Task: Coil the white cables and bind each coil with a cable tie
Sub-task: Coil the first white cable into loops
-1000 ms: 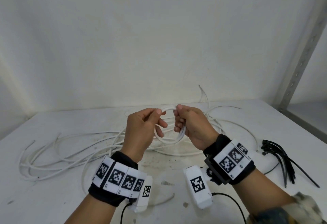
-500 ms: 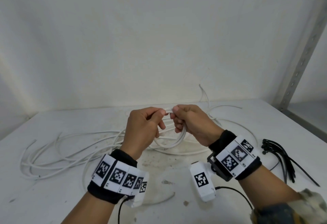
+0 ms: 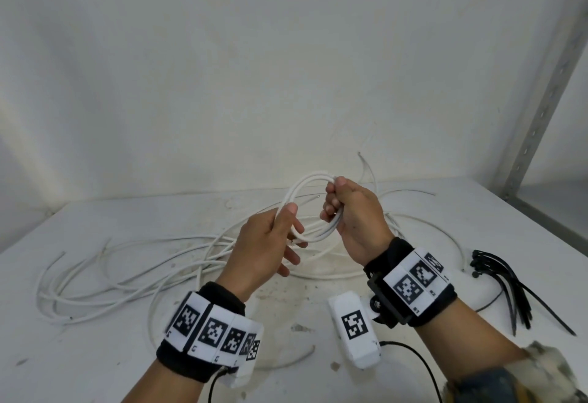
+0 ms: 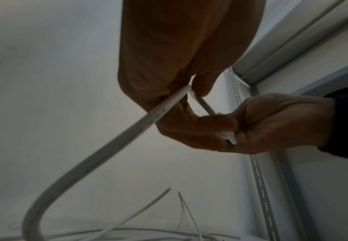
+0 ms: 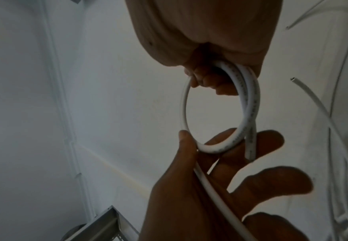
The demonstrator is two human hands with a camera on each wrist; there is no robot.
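White cable coil (image 3: 310, 208), mid-frame above the table (image 3: 95, 355), is clenched in the right hand (image 3: 353, 221) to keep loops stacked; left hand (image 3: 267, 243) thumb-pinches the next turn, other fingers loose.

Two hands up, left hand (image 3: 270, 243) and right hand (image 3: 353, 212), sharing one coil (image 3: 305, 208), two or three turns in it. Loose cables (image 3: 127, 275) on the table (image 3: 79, 364): several, too tangled to count. One bunch of ties (image 3: 506, 285), number unclear. Two wristbands (image 3: 213, 332).
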